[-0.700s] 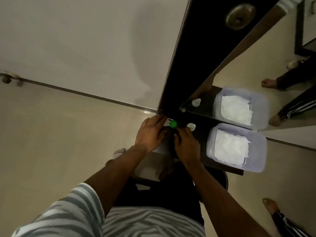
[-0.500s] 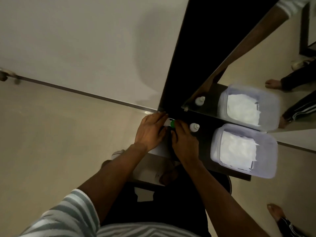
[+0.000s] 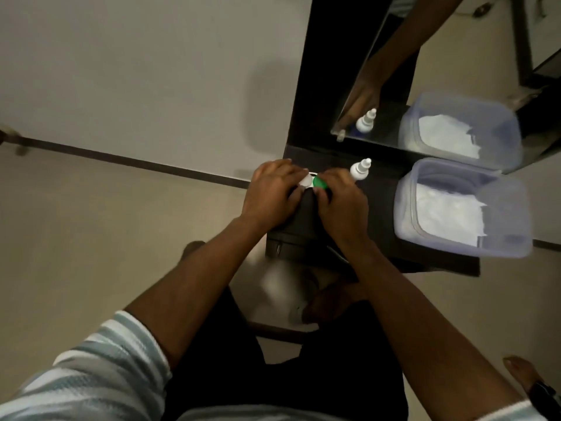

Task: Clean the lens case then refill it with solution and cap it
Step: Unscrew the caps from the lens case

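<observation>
The lens case (image 3: pixel 312 180) lies on the dark tabletop (image 3: pixel 379 208) near its left back corner, mostly hidden by my fingers. My left hand (image 3: pixel 273 192) grips its white end. My right hand (image 3: pixel 341 202) is closed on the green cap (image 3: pixel 319 182) at the other end. A small white solution bottle (image 3: pixel 359 169) stands upright just right of my right hand's fingertips, its nozzle cap on.
A clear plastic box (image 3: pixel 513 208) holding white tissues stands on the right part of the table. A mirror (image 3: pixel 425 71) rises behind the table and reflects the bottle, box and my arm. Another person's foot (image 3: pixel 522 372) shows at the lower right on the tiled floor.
The view has shifted slightly. Both hands stay on the lens case; my right hand's fingers have closed more around the green cap, which now shows tilted between the hands.
</observation>
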